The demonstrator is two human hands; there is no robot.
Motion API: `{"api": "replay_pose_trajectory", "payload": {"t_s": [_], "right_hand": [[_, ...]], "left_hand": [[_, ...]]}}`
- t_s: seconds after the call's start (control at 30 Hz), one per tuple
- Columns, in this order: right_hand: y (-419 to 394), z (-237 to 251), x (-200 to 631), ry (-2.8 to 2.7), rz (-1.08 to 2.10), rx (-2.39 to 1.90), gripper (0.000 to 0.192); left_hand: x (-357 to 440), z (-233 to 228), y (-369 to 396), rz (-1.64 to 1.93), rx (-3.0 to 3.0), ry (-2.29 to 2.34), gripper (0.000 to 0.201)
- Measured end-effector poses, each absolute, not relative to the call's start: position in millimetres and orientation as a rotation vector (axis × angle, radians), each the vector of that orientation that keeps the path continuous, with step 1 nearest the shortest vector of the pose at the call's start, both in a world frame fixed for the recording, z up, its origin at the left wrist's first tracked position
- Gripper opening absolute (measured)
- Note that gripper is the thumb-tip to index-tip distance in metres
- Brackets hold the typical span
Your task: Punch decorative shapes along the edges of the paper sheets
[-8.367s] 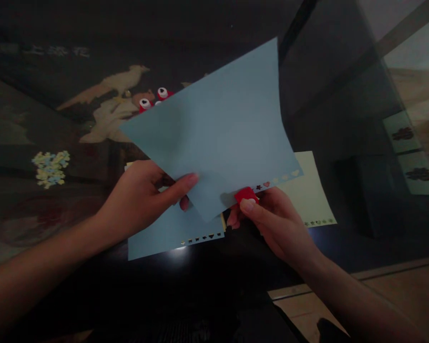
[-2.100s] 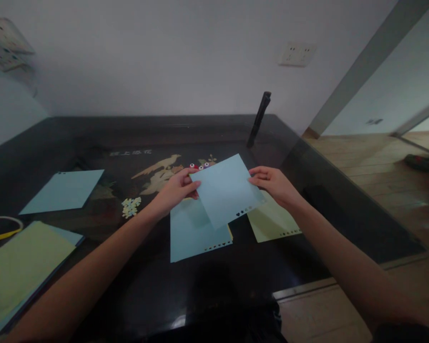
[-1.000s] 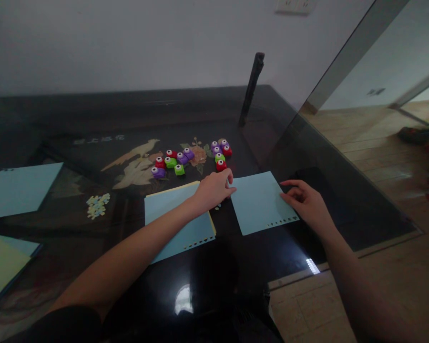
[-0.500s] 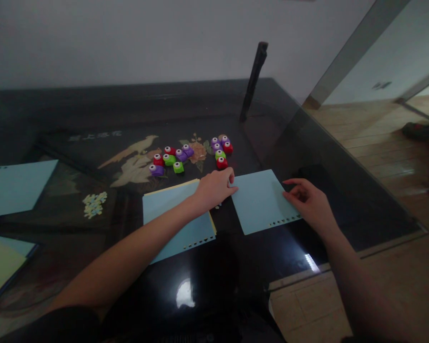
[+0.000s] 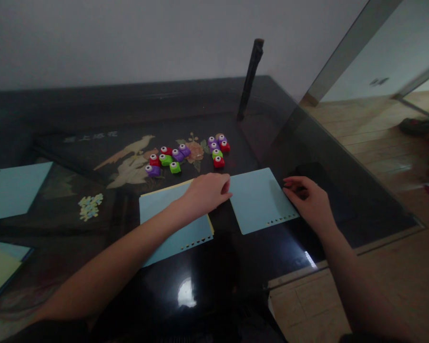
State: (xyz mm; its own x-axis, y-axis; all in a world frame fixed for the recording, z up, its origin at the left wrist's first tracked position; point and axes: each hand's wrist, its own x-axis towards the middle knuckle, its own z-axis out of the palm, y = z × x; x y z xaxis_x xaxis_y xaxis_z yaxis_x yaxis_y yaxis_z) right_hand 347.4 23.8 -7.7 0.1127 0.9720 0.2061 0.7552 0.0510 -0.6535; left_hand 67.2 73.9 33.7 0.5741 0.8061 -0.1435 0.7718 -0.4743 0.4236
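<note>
Square blue paper sheet (image 5: 259, 200), punched edge, on glossy table (image 5: 236, 267)

both forearms reach forward; the left hand (image 5: 207, 191) lies palm down, loosely curled, the right hand (image 5: 309, 200) likewise, fingers bent.

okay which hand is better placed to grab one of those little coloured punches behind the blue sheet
Probably the left hand: it rests at the far left corner of the small light-blue paper sheet, just in front of the red plastic punch. The right hand sits at the sheet's right edge, farther from the punches.
</note>
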Motion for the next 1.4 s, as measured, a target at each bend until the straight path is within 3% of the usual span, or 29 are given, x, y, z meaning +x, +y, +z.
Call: {"api": "replay_pose_trajectory", "payload": {"t_s": [0.3,0.93,1.17,1.4], "right_hand": [[25,-10,347,-1.798,0.349,-1.724,0.021],[28,-8,346,-1.828,0.236,-1.694,0.016],[30,11,332,-1.782,0.302,-1.636,0.014],[49,40,266,-2.049,0.404,-1.381,0.015]], "left_hand": [[74,31,59,-0.031,2.526,1.132,0.016],[64,45,69,0.065,2.460,1.112,0.009],[-12,65,64,0.444,2.252,1.237,0.014],[-106,37,31,0.526,1.990,1.630,0.018]]}}
